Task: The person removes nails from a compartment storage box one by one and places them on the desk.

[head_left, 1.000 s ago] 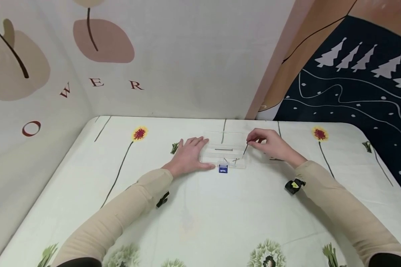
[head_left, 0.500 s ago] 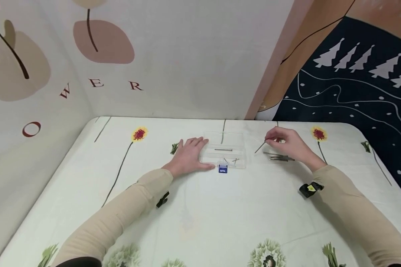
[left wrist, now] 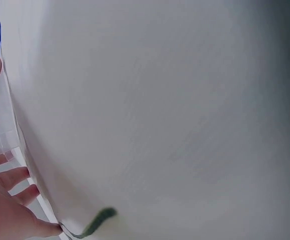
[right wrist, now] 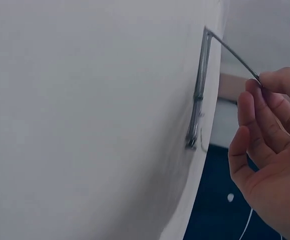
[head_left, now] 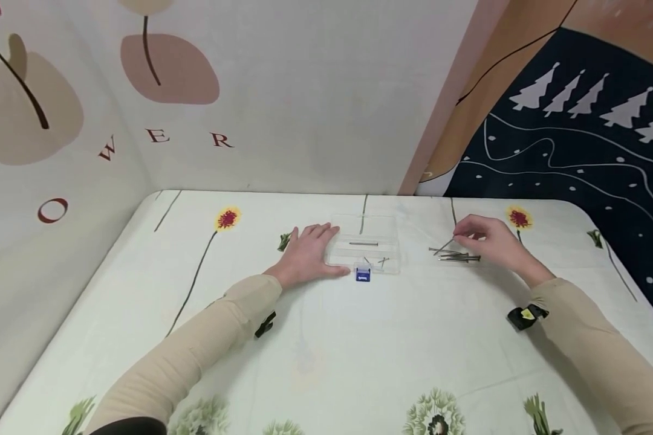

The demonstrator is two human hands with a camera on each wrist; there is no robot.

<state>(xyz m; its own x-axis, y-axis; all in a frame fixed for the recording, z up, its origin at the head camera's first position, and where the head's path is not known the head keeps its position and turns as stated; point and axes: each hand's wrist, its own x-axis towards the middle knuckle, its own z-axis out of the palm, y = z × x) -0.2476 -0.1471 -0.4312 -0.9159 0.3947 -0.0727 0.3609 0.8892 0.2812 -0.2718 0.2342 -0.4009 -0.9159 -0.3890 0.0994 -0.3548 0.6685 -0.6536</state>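
Note:
My right hand (head_left: pixel 490 244) pinches a long nail (right wrist: pixel 235 53) by one end between thumb and index finger. The nail slants down, its lower tip at a small heap of nails (head_left: pixel 459 258) on the table. My left hand (head_left: pixel 307 257) rests with fingers spread along the left side of a clear plastic box (head_left: pixel 394 266), the thumb near its front edge. One long nail (head_left: pixel 364 244) lies in the box's middle section. Several small nails (head_left: pixel 383 261) lie in the front section. A blue latch (head_left: pixel 363 275) sits at the front, and part of the box is hidden by my fingers.
A white cloth printed with flowers covers the table (head_left: pixel 326 350). Behind it hangs a pale wall cloth (head_left: pixel 305 133), with a dark tree-print cloth (head_left: pixel 566 145) at the right. Black straps with cameras sit at both wrists.
My right hand has moved right, from the box's right edge to over the nail heap, with the nail still pinched. The left hand and the box stay in place.

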